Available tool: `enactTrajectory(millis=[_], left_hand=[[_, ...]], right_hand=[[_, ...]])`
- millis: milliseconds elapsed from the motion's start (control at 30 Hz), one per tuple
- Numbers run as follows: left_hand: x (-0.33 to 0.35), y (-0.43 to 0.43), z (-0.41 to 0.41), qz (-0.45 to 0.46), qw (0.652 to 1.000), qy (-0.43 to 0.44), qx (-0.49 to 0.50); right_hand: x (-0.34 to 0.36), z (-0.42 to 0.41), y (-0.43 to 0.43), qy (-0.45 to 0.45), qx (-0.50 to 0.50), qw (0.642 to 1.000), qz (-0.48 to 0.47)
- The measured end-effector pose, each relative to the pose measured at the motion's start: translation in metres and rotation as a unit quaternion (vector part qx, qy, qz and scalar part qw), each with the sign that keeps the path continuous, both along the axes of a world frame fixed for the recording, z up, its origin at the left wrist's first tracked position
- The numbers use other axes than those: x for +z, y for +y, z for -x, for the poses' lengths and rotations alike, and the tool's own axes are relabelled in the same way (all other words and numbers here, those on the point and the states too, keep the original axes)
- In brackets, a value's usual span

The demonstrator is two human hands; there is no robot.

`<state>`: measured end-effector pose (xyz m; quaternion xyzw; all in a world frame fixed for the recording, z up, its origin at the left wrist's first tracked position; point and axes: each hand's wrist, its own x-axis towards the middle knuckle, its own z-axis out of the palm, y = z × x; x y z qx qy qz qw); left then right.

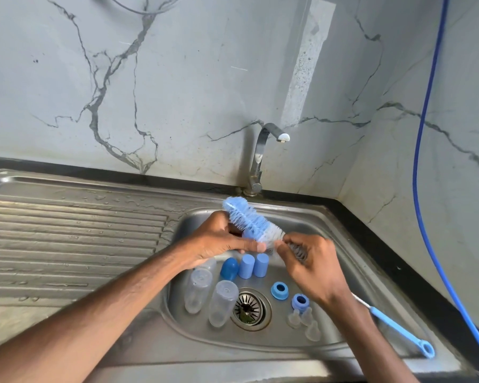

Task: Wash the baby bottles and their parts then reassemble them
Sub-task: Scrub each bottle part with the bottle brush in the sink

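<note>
Single head-worn wide-angle view, facing forward and down.
Looks steeply from close above onto the sink basin (296, 221), centred low in frame; takes in the draining board (67, 230) at left and the marble wall (177, 78) behind.

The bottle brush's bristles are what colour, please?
The bristles are blue and white, seen best in the head view.

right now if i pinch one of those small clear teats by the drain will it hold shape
Probably not: the small clear silicone teats look thin-walled, so one would likely squash. Small and seemingly upright, they may tip at a nudge. Water beads on the steel drainboard hint at slipperiness.
</note>
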<state>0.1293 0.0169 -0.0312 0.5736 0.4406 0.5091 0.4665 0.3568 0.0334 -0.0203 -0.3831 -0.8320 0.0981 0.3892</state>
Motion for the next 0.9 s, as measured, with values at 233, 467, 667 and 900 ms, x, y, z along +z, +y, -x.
enactTrajectory(millis=[233,467,667,900], left_hand=[[0.005,-0.001,-0.005,-0.003,0.996,-0.087,0.013],[0.001,0.006,-0.008,-0.017,0.990,-0.116,0.075],[0.005,0.002,-0.010,-0.022,0.991,-0.089,0.100],[0.009,-0.003,-0.014,-0.020,0.994,-0.096,0.040]], right_hand=[[0.009,-0.005,-0.002,0.044,0.003,0.999,0.020],[0.009,-0.003,-0.005,0.063,0.026,0.997,0.045],[0.006,-0.002,-0.003,0.068,0.043,0.995,0.067],[0.010,0.002,0.003,0.084,0.000,0.995,0.059]])
